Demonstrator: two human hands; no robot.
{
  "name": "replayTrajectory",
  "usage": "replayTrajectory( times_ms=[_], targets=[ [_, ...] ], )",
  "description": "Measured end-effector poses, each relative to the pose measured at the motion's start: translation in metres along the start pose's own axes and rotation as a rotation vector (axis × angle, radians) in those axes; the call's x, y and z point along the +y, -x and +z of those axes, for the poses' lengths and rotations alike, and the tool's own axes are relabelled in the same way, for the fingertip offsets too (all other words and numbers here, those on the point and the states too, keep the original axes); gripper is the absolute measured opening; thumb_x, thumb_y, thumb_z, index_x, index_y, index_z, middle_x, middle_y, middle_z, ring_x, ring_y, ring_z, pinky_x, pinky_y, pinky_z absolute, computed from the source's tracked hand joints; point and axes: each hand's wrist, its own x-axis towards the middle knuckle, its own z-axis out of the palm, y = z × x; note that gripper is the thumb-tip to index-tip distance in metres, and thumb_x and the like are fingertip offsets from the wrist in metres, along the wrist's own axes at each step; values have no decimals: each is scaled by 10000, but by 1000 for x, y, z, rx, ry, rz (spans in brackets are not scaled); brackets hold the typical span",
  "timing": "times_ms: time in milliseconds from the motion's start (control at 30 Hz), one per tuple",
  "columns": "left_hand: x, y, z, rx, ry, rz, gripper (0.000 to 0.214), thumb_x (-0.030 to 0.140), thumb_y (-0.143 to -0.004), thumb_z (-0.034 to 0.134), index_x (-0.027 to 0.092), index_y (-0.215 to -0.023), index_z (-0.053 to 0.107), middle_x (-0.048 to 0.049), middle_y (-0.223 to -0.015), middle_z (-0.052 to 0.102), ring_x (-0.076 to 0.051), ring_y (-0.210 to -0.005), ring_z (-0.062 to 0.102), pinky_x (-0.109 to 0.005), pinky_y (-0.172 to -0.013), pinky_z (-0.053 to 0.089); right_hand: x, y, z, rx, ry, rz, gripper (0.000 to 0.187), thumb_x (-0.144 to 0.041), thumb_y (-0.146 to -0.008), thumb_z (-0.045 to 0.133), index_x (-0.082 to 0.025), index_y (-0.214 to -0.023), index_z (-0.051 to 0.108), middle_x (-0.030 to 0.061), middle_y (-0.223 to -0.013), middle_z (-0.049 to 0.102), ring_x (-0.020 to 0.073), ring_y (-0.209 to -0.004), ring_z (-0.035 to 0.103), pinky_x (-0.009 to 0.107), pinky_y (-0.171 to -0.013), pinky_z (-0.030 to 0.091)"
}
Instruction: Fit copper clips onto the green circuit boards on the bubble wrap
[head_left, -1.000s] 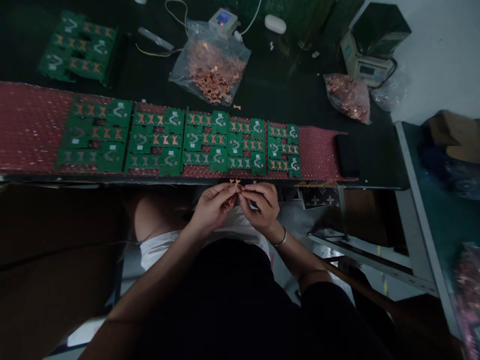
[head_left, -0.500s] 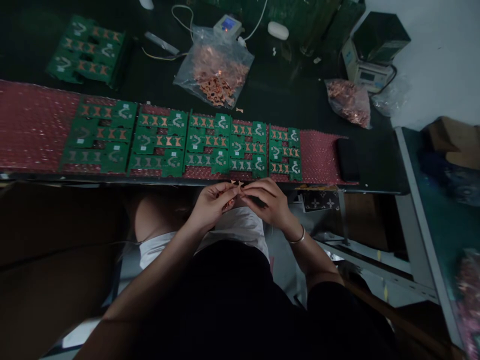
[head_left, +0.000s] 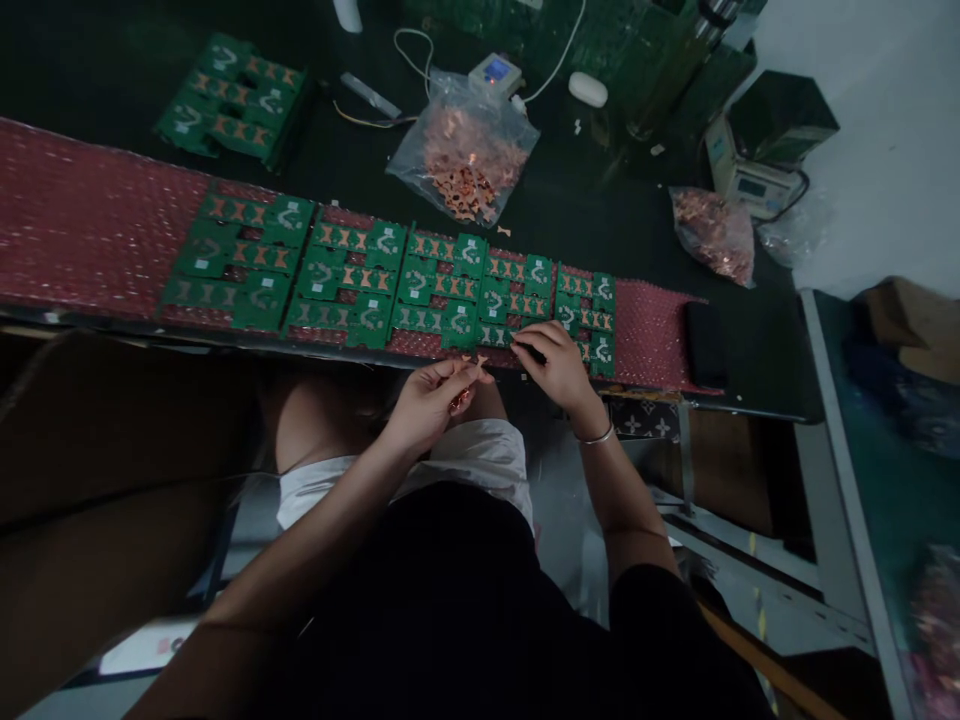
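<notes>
My left hand (head_left: 429, 402) is closed around several small bow-tie-shaped copper pieces (head_left: 460, 401), just in front of the table edge. One copper piece (head_left: 481, 362) sticks up from its thumb and fingertips. My right hand (head_left: 556, 366) reaches over the bottom row of the fourth green circuit board (head_left: 517, 272), fingertips pinched together; whatever lies between them is too small to make out. It partly covers the fifth circuit board (head_left: 586, 290). Copper pieces sit on the upper two rows of the boards, while the visible bottom-row pads on the left boards (head_left: 204, 293) look silvery.
Red bubble wrap (head_left: 90, 220) lies under the row of boards. Behind are a stack of boards (head_left: 232, 100), an open bag of copper pieces (head_left: 469, 150), and another bag (head_left: 712, 232). A dark flat object (head_left: 705, 345) lies at the right, near a scale (head_left: 757, 185).
My right hand has moved away from the left hand, forward and right onto the fourth board. My left hand stays by the table edge with its copper pieces. The view has shifted slightly.
</notes>
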Motion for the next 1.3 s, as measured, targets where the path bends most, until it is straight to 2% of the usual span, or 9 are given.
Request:
replayTrajectory(
  times_ms=[367,533,600,733,833,967,1167,1300],
  targets=[
    [-4,-1,-3,-5,6,25,284,407,-696,830,132,-742,782,-19,-569,561,-53,-471,380,-197,-442,225,-3,-2,0,-7,51,-104,202,-223,-988,527,-175,-1040,716,80,-1025,714,196,-983,598,377,-900,532],
    [-4,-1,-4,-1,1,49,299,419,-689,832,129,-737,777,-3,-539,522,-52,-455,361,-200,-431,212,-7,1,-2,-83,157,-97,213,-244,-984,524,-205,-1062,718,86,-1101,690,225,-1060,575,429,-931,503],
    [-5,-1,-5,-1,-25,79,293,419,-715,814,131,-756,777,6,-534,506,-51,-454,353,-201,-433,211,-14,2,-5,-55,173,-85,194,-259,-970,550,-220,-1055,720,87,-1141,684,236,-1088,574,452,-942,493],
    [-7,1,-7,-25,-97,113,264,410,-746,787,148,-773,761,25,-522,486,-55,-451,355,-195,-434,224,-40,4,-11,25,-29,-111,173,-272,-943,613,-241,-1085,705,71,-1157,695,199,-1069,624,421,-938,521],
    [-4,4,-7,-73,-140,114,252,399,-728,791,159,-719,716,30,-530,503,-60,-445,367,-191,-424,245,-57,5,-15,-48,-165,-139,191,-287,-948,614,-260,-1118,696,59,-1182,705,185,-1095,640,410,-954,539],
    [-1,6,-9,-139,-150,69,269,412,-748,766,153,-720,703,26,-531,502,-61,-443,370,-188,-417,253,-65,8,-19,-105,-233,-115,176,-236,-969,572,-254,-1077,710,43,-1054,739,159,-986,669,360,-873,574],
    [-7,3,-7,-85,13,38,309,436,-751,785,137,-757,706,15,-574,507,-49,-459,351,-183,-425,238,-72,13,-13,97,-167,-123,96,-210,-915,658,-248,-972,726,30,-908,721,157,-859,654,341,-785,575],
    [-9,3,-6,-45,5,61,288,395,-712,827,148,-794,703,17,-635,528,-42,-473,353,-176,-424,233,-75,16,-9,31,-105,-197,168,-185,-935,619,-263,-1049,715,28,-936,721,164,-878,641,354,-807,567]
  ],
)
